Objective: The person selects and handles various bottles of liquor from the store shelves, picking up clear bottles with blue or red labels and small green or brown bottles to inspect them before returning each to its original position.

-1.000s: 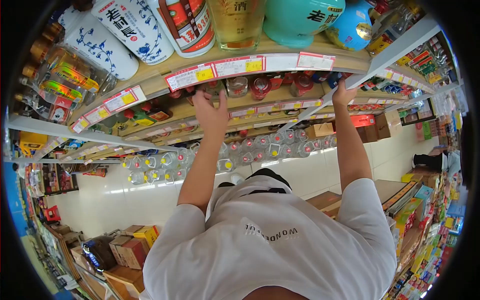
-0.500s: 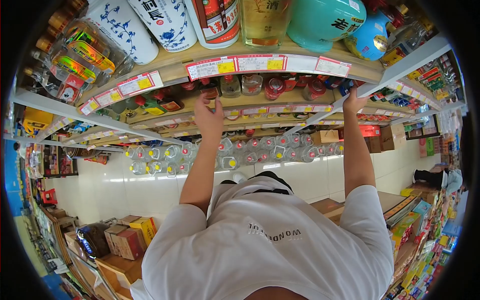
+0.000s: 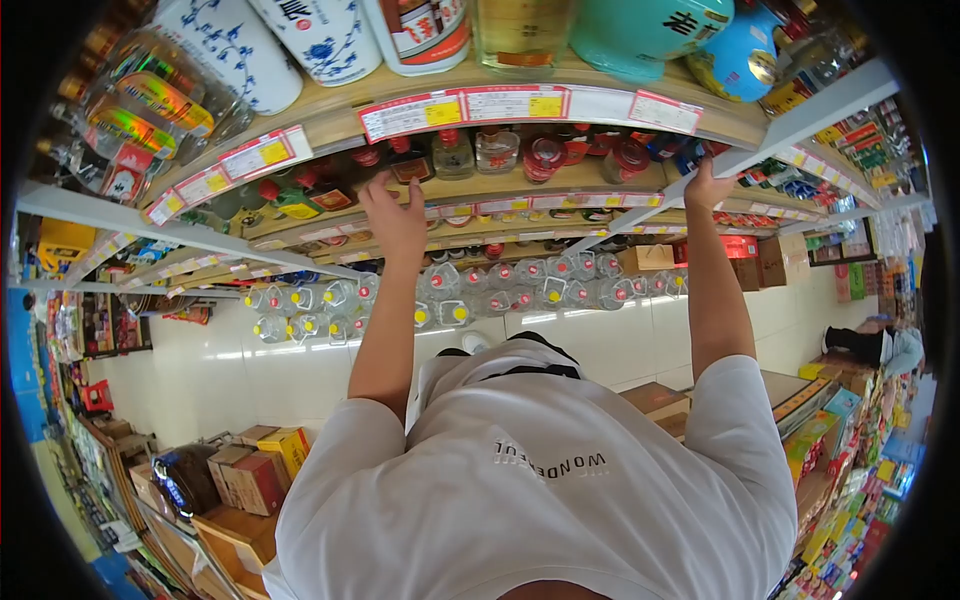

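Observation:
My left hand is raised at the edge of the second shelf, fingers apart, just in front of a dark bottle with a red cap. Whether its fingertips touch anything there is unclear. At the right, my right hand is at the grey shelf upright, beside dark blue bottles; its fingertips are partly hidden. Clear bottles and red-lidded jars stand between the two hands.
Large bottles stand on the top shelf, above price labels. Big clear jugs with yellow and red caps are on the floor below. Behind are cartons and, far right, a person.
My left hand has shifted slightly left along the shelf. The view has tilted a little, and the shelves sit slightly differently in it. My right hand remains by the upright.

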Tool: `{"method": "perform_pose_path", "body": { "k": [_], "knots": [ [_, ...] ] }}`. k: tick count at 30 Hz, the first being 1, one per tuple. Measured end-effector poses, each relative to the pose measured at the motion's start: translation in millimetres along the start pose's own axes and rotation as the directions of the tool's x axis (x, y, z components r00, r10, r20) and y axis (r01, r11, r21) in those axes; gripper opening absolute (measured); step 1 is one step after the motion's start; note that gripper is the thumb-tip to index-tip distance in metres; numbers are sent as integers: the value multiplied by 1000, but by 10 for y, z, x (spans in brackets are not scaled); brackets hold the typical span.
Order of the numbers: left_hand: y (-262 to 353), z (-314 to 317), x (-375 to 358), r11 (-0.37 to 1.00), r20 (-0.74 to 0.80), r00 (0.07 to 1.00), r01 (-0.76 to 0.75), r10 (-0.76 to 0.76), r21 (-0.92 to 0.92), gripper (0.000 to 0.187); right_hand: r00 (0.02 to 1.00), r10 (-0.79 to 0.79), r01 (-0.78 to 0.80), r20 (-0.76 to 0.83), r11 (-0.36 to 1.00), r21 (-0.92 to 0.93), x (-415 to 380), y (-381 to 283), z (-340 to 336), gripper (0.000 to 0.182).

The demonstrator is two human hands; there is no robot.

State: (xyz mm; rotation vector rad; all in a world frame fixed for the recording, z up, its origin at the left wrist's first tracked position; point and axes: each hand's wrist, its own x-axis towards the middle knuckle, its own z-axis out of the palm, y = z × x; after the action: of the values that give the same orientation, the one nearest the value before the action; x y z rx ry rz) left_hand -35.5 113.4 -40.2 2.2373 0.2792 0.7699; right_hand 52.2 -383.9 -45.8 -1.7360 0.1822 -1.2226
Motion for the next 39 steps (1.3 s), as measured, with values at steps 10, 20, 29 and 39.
{"method": "perform_pose_path", "body": {
  "k": [10, 20, 29, 39],
  "knots": [
    [10, -13, 272, 994, -93, 990, -103, 104, 21, 44, 997, 73, -70, -18, 991, 115, -49, -192, 61, 36],
    [99, 15, 407, 990, -116, 984, -141, 136, -32, 45, 997, 58, -58, -52, 998, -2, -21, -24, 33, 41],
    [-243, -150, -25, 995, -100, 995, -35, 25, -94, 40, 988, 138, -143, 67, 986, 90, 9, 53, 8, 43],
    [-575, -490, -65, 998, -157, 986, 48, -54, -44, 37, 989, 139, -141, 59, 989, 36, 27, 141, -7, 37]
  ]
}}
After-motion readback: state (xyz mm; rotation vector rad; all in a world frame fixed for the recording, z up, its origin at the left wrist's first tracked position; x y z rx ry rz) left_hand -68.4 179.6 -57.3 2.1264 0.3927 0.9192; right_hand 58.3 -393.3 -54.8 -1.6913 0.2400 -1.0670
